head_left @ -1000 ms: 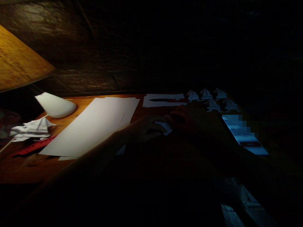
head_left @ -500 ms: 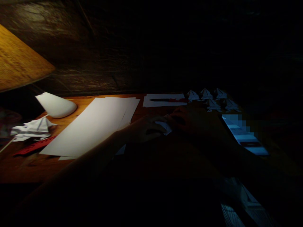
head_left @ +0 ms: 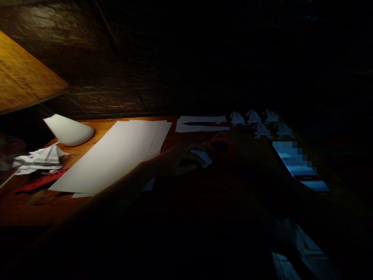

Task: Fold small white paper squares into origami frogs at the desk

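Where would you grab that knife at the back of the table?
I'd take the knife by its red handle, coming down from above on the near side. It lies flat across white paper, the dark blade pointing left, and a folded paper figure sits close to the handle's right end.

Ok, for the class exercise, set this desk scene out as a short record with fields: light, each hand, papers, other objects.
Light: bright lampshade at left; right side very dark
Left hand: fingers at a small paper; grip unclear
Right hand: at the same paper's far side; grip too dark to tell
Sheets: large white sheets left of centre
Folded figures: five paper figures grouped at back right
Knife: red-handled knife lying across smaller sheets
Far left: creased white paper beside a red strip
Right: lit screen
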The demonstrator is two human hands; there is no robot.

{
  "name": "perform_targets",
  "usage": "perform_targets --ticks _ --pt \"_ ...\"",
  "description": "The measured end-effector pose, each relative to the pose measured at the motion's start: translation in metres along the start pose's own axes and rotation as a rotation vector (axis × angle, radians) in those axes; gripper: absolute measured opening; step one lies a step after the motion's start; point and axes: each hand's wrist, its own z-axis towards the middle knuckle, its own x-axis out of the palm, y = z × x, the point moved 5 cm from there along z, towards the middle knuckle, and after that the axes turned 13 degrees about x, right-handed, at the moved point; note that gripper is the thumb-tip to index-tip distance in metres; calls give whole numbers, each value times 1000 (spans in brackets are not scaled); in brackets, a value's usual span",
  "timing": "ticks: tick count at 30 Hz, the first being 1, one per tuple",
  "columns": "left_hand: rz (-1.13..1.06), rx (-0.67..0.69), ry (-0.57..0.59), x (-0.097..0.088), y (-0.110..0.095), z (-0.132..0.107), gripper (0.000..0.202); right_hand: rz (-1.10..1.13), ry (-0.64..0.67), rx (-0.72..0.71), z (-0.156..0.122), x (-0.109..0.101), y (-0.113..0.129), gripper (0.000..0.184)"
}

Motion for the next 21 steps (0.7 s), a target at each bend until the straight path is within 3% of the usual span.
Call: perform_targets --ticks 12,17,21 --pt "-5 -25 -10 0 -1 1 26 117 -49 84 4 2 -13 27" --pt "-11 -1 4 1 -1 1 26 176 21 33 2 5 -6 24" --pt "5 -10 9 2 1 0 26 186 -42 80 -1 2 -3 32"
